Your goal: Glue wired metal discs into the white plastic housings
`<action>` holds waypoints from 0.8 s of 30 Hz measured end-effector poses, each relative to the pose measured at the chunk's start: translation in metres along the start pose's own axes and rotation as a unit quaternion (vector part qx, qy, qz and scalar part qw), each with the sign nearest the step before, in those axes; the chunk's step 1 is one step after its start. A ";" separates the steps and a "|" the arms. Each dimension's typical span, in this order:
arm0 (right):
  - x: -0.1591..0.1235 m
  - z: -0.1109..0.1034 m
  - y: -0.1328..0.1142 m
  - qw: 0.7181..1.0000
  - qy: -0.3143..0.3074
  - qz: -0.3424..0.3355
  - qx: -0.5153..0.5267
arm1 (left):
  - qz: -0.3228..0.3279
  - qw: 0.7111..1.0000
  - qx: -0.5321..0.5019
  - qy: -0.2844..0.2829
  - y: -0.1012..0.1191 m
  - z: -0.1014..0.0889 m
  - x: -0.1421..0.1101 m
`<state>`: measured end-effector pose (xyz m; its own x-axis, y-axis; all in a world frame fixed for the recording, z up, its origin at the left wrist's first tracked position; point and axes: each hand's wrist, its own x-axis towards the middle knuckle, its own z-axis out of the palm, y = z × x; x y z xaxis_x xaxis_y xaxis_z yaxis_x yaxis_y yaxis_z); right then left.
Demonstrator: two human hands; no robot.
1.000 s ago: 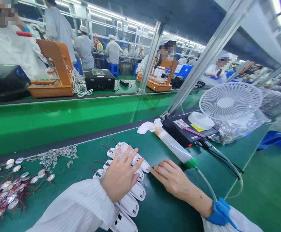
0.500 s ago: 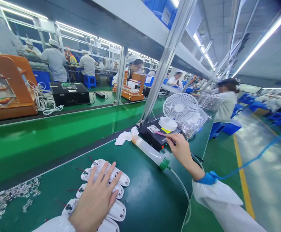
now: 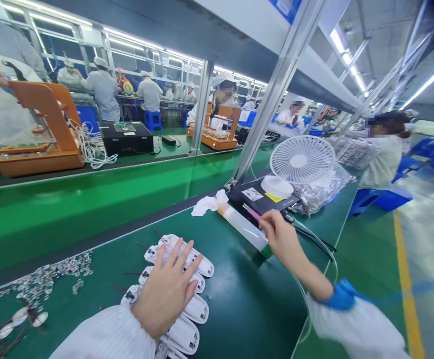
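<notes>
My left hand (image 3: 166,291) lies flat, fingers spread, on a row of several white oval housings (image 3: 196,262) with small red wires on the green mat. My right hand (image 3: 281,238) is out at the black box (image 3: 261,202), fingers pinched on the end of a thin pink tool (image 3: 252,212) that rests on the box's front edge. A long translucent glue syringe (image 3: 241,225) with a green cap lies between my hands, its tube trailing off to the right.
A white desk fan (image 3: 302,159), a white disc (image 3: 277,187) and a bag of small parts (image 3: 321,192) stand behind the box. A white rag (image 3: 206,204) lies by the syringe. Small metal discs (image 3: 45,279) are scattered left. A green conveyor (image 3: 89,199) runs behind; workers sit beyond.
My right hand left the mat beside the housings, reached to the black box and closed on the pink tool. My left hand stayed flat on the housings. My head swung right, then back.
</notes>
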<state>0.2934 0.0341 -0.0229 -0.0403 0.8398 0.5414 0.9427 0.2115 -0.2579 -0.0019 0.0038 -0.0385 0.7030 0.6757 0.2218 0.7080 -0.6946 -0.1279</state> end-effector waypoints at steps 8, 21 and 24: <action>-0.099 0.020 -0.093 0.995 0.012 -0.086 0.046 | -0.010 0.999 -0.026 -0.021 0.000 -0.004 0.001; -0.096 0.022 -0.090 0.994 0.004 -0.111 -0.024 | -0.011 0.999 -0.014 -0.036 0.001 -0.002 0.001; -0.095 0.021 -0.090 0.991 -0.004 -0.132 -0.036 | -0.016 0.999 -0.028 -0.029 0.001 -0.003 0.002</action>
<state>0.2055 -0.0544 -0.0683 -0.2914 0.7639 0.5758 0.9200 0.3887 -0.0501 0.0004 0.0039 -0.0354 0.6846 0.7092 0.1683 0.7258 -0.6846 -0.0675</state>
